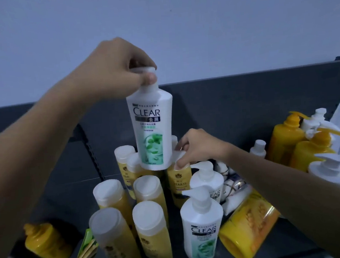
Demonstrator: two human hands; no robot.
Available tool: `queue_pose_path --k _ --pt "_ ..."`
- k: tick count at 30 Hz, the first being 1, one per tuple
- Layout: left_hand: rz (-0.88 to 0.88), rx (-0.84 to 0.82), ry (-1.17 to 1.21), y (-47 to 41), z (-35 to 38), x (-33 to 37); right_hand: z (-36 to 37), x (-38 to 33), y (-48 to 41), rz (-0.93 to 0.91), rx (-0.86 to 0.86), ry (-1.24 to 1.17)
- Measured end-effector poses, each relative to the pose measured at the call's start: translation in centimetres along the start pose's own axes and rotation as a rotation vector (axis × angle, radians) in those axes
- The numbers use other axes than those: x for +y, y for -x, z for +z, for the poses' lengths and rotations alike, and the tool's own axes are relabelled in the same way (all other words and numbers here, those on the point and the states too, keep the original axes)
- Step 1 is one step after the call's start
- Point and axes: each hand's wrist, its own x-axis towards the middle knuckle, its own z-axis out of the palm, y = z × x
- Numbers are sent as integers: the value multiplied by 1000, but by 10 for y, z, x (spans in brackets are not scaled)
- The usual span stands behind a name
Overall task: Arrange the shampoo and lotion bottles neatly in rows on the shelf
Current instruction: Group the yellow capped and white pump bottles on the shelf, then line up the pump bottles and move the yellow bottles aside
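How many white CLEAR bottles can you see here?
3: one lifted by its cap in the left hand, two pump bottles standing front right and just behind. Others may be hidden.

My left hand is raised, forearm angling up from the lower left, fingers pinched around the cap of a white green-labelled plastic bottle. My right hand reaches in from the lower right, lower down, fingers curled onto a yellow plastic bottle's white cap.
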Motion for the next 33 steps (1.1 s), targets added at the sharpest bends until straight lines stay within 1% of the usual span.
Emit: queue_pose_path --k 4,7,10,13,16,18,22,27,33 --pt "7 67 38 -14 -7 12 2 7 4 -6 -2 -43" --pt "10 128 69 -28 2 24 -9 19 12 14 10 -145" --pt "-7 150 108 -42 22 33 -40 42 27 46 121 -230" --pt "-32 145 142 -53 48 38 -72 74 46 95 240 -190" --pt "-35 75 139 -57 73 42 -89 99 65 97 365 -142" --pt "-23 15 91 -57 91 46 -92 106 77 115 393 -132" --pt "0 -116 6 -50 126 48 -86 116 95 146 324 -127" --pt "16 -286 -101 -37 165 32 -73 128 102 130 297 -48" --pt "92 -476 -199 -24 201 12 -69 113 97 101 270 -17"
